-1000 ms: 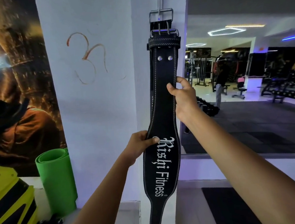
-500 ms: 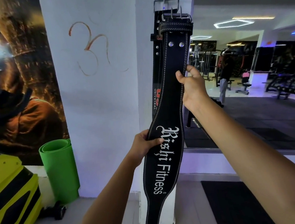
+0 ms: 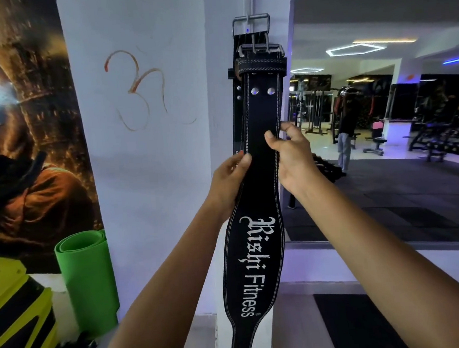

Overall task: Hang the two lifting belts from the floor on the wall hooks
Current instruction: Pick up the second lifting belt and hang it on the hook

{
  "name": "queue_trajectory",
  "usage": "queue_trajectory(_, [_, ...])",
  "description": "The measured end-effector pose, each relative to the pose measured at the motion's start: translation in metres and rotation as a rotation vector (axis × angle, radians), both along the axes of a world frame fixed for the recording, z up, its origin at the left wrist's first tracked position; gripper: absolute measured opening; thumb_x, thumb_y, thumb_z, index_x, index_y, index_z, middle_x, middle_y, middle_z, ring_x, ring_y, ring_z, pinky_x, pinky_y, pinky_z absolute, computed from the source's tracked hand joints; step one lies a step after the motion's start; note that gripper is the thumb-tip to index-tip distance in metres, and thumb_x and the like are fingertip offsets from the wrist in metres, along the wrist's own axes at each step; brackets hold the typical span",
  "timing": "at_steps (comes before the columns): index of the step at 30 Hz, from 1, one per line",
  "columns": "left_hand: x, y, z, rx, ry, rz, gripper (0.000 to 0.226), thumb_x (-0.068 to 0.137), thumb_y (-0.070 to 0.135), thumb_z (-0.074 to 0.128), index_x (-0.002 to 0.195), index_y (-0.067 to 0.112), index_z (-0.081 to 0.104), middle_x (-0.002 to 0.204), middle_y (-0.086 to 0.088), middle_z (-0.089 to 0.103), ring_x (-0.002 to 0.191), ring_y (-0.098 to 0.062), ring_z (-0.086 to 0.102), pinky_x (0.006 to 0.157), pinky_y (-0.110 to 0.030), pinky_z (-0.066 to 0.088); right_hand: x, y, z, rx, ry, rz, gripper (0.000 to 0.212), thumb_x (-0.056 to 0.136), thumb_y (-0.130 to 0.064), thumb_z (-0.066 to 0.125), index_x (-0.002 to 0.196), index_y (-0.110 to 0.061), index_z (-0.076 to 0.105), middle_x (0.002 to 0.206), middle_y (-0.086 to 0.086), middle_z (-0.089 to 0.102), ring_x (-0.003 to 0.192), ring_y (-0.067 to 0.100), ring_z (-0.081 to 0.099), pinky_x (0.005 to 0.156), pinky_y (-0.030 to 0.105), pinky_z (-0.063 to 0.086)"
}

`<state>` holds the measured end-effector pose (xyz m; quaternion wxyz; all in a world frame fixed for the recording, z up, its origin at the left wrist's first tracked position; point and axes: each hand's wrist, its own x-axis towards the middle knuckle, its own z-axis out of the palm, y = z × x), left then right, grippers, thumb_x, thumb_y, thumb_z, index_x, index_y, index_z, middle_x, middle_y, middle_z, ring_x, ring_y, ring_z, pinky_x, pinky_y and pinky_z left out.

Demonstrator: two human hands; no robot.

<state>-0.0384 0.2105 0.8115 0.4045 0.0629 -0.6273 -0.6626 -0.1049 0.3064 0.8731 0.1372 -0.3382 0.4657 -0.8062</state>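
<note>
Front belt [image 3: 254, 188]: black, "Rishi Fitness" lettering, hanging upright against white pillar [image 3: 168, 178], buckle [image 3: 261, 49] at top.
Rear belt [image 3: 236, 102]: behind front one, upper buckle [image 3: 251, 24] on wall hook [image 3: 249, 10].
Left hand [image 3: 227, 179]: pinching front belt's left edge.
Right hand [image 3: 293, 160]: fingers curled, pinching right edge.
Green mat [image 3: 87, 281]: rolled, upright, lower left.

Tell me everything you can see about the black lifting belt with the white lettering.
The front belt looks like black leather with white stitching along both edges and white lettering reading Rishi Fitness on its wide middle. It hangs vertically against the white pillar, with a metal buckle at the top, a stitched loop below it and two silver rivets. The left hand pinches its left edge and the right hand its right edge. A second belt hangs behind it.
</note>
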Motion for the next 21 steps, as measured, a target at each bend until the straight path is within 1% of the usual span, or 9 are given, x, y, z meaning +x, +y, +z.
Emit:
queue_trajectory(3, [-0.007,0.006,0.050,-0.001,0.126,-0.080,0.019,0.093,0.021,0.054,0.097,0.006,0.064,0.086,-0.008,0.072,0.074,-0.016,0.070,0.074,-0.028,0.058,0.001,-0.002,-0.006,0.005,0.051,0.068,0.018,0.088,0.000,0.054,0.098,-0.015,0.057,0.087,0.004,0.066,0.076,0.017,0.064,0.076,0.032,0.055])
queue_trajectory(5, [-0.010,0.008,0.065,0.004,0.164,-0.086,0.016,0.093,0.018,0.054,0.085,0.009,0.065,0.074,-0.003,0.072,0.066,-0.015,0.069,0.069,-0.026,0.058,-0.002,-0.002,-0.008,-0.003,0.073,0.051,0.017,0.089,-0.002,0.054,0.101,-0.014,0.057,0.095,0.010,0.066,0.083,0.022,0.064,0.082,0.038,0.054])
queue_trajectory(8, [-0.016,0.006,0.063,-0.010,0.182,-0.106,0.017,0.093,0.016,0.053,0.084,0.010,0.066,0.071,0.000,0.073,0.065,-0.013,0.069,0.070,-0.027,0.058,-0.011,0.003,-0.021,0.006,0.139,0.092,0.018,0.087,-0.001,0.056,0.100,-0.014,0.057,0.099,0.009,0.066,0.092,0.023,0.063,0.095,0.041,0.049])
queue_trajectory(11, [-0.013,0.005,0.066,-0.007,0.214,-0.115,0.017,0.094,0.015,0.052,0.083,0.011,0.065,0.068,0.003,0.074,0.062,-0.010,0.069,0.066,-0.026,0.058,-0.022,0.019,-0.071,0.329,0.232,0.264,0.036,0.082,0.000,0.062,0.117,-0.008,0.055,0.108,0.004,0.066,0.105,0.022,0.062,0.098,0.033,0.047])
queue_trajectory(13, [-0.009,0.003,0.069,0.002,0.218,-0.125,0.016,0.094,0.016,0.052,0.086,0.011,0.066,0.070,0.002,0.074,0.065,-0.011,0.070,0.064,-0.027,0.060,-0.030,0.032,-0.108,0.564,0.252,0.407,0.036,0.081,0.001,0.063,0.116,-0.008,0.058,0.110,0.005,0.067,0.107,0.021,0.062,0.094,0.028,0.049])
queue_trajectory(14, [-0.008,0.002,0.069,0.002,0.213,-0.128,0.016,0.094,0.016,0.052,0.088,0.010,0.066,0.072,0.002,0.075,0.066,-0.011,0.071,0.063,-0.028,0.059,-0.033,0.035,-0.120,0.608,0.232,0.452,0.031,0.082,0.001,0.063,0.111,-0.008,0.060,0.108,0.006,0.068,0.104,0.020,0.063,0.090,0.025,0.051])
queue_trajectory(17, [-0.009,0.003,0.066,-0.004,0.205,-0.128,0.016,0.094,0.016,0.052,0.089,0.009,0.066,0.072,0.002,0.075,0.066,-0.011,0.071,0.063,-0.027,0.059,-0.035,0.035,-0.111,0.505,0.178,0.443,0.022,0.087,-0.005,0.058,0.108,-0.006,0.062,0.104,0.005,0.069,0.097,0.014,0.065,0.089,0.026,0.053])
queue_trajectory(19, [-0.011,0.005,0.066,-0.002,0.200,-0.127,0.016,0.094,0.016,0.052,0.088,0.009,0.065,0.070,0.002,0.074,0.065,-0.010,0.070,0.065,-0.027,0.060,-0.034,0.032,-0.097,0.367,0.120,0.429,0.023,0.089,-0.003,0.053,0.111,-0.004,0.060,0.095,-0.002,0.071,0.086,0.003,0.069,0.079,0.016,0.054])
queue_trajectory(21, [-0.010,0.005,0.067,0.002,0.200,-0.133,0.017,0.094,0.016,0.051,0.089,0.009,0.066,0.071,0.002,0.075,0.065,-0.011,0.071,0.065,-0.027,0.059,-0.032,0.033,-0.102,0.389,0.148,0.472,0.025,0.086,0.002,0.056,0.109,-0.007,0.061,0.088,-0.007,0.073,0.081,0.003,0.070,0.073,0.017,0.056])
